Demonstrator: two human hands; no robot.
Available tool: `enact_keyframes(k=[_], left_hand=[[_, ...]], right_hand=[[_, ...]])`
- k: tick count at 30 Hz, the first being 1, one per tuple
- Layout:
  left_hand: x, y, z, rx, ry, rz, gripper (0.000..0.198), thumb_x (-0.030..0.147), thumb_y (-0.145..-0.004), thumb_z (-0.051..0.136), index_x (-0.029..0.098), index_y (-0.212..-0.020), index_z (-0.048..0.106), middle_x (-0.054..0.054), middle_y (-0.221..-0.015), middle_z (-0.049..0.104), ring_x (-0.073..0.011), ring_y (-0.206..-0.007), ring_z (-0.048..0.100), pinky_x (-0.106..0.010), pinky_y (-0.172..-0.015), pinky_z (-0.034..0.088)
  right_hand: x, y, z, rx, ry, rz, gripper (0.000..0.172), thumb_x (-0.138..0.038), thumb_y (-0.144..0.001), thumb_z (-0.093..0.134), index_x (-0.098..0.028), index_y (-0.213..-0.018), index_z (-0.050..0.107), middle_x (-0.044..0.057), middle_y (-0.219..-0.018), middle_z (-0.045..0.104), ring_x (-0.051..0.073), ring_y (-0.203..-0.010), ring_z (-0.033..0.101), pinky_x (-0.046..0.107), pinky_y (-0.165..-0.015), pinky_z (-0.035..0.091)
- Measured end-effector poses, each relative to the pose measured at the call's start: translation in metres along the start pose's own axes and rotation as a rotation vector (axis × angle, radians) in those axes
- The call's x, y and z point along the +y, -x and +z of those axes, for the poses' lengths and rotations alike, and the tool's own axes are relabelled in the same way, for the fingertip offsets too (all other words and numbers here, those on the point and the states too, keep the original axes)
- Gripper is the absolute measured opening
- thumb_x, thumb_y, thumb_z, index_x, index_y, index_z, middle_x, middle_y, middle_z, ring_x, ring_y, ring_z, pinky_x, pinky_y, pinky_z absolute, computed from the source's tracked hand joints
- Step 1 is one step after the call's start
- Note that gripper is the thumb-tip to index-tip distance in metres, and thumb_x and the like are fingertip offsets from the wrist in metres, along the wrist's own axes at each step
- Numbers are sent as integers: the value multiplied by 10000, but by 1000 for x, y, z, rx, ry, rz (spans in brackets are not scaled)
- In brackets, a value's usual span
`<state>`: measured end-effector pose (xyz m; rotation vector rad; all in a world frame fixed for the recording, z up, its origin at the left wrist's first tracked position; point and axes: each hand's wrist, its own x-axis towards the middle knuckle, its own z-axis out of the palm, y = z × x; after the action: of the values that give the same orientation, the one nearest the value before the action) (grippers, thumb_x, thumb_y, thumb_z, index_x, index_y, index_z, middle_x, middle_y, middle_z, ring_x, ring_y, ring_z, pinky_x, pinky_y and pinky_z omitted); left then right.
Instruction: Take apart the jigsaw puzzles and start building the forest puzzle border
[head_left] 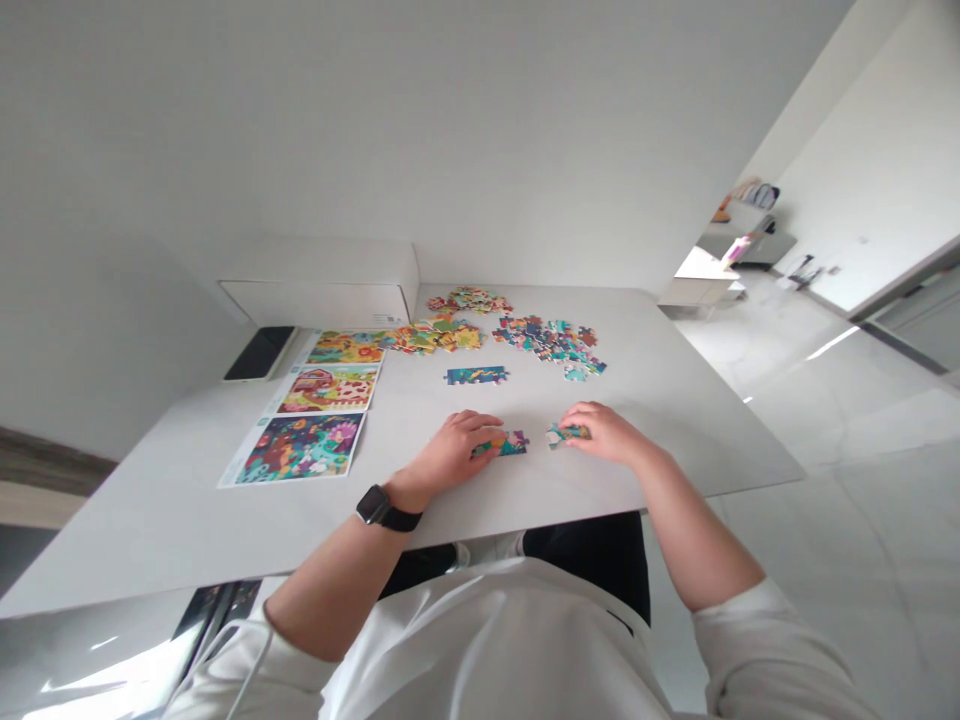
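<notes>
My left hand (461, 452), with a black watch on its wrist, has its fingers curled over the left end of a joined strip of jigsaw pieces (516, 443). The strip lies flat on the table and is partly hidden by the fingers. To its right, my right hand (604, 432) pinches a shorter jigsaw section (556, 435) in teal, white and orange. A small gap of bare table separates the two sections. Farther back lies a dark blue joined strip (477, 375), touched by neither hand.
Behind the blue strip is a heap of blue and teal pieces (551, 342). Yellow pieces (442, 335) and red pieces (469, 299) form other heaps. Picture sheets (304, 448), a phone (261, 353) and a white box (322, 283) occupy the left side. A wall borders the table's back.
</notes>
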<state>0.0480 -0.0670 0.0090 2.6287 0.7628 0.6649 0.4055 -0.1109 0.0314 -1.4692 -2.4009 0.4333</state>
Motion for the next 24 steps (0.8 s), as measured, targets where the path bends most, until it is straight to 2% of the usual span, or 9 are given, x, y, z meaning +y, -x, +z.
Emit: enact_keyframes(k=[5,8,12,15,20,24], left_hand=[[0,-3,-12,197,79,-92,239,341,-1066,582,234,-1170,769,-107,-1171,779,-241,-1094,711,-414,-1020,552],[-3,-3,-17,277,99,-173,251,351,-1075,548,225,-1105,762,-92,-1052,774,-224,-1002,708,-389,-967,566],[-10,0,-20,344,121,-280,260,354,-1074,534,216,-1078,754,-54,-921,732,-173,-815,660,-310,-805,551],[-18,1,-21,398,140,-353,266,363,-1068,535,208,-1062,751,-41,-908,723,-142,-711,595,-278,-708,505],[-22,0,-21,395,159,-391,270,376,-1058,546,203,-1051,754,-40,-904,732,-136,-683,574,-280,-700,497],[-21,-2,-18,352,175,-376,278,380,-1063,533,211,-1050,753,-48,-918,742,-145,-711,603,-280,-710,518]], right_hand=[[5,-14,-17,68,12,0,204,-274,-959,728,-269,-1143,815,92,-1187,778,271,-1138,717,456,-1064,548],[10,-26,-28,89,32,3,203,-287,-982,700,-256,-1148,811,99,-1199,780,278,-1156,715,458,-1063,548],[21,-45,-38,35,33,65,245,-330,-983,710,-258,-1199,801,92,-1190,787,261,-1090,743,407,-991,575],[36,-60,-41,-26,71,164,257,-359,-955,754,-263,-1187,808,91,-1196,800,270,-1095,753,389,-985,575],[65,-97,-40,-28,237,395,250,-378,-918,794,-237,-1122,821,157,-1290,771,339,-1198,724,427,-1049,549],[75,-136,-27,64,257,470,438,-475,-982,716,-211,-1330,740,209,-1468,664,376,-1366,623,478,-1161,474]])
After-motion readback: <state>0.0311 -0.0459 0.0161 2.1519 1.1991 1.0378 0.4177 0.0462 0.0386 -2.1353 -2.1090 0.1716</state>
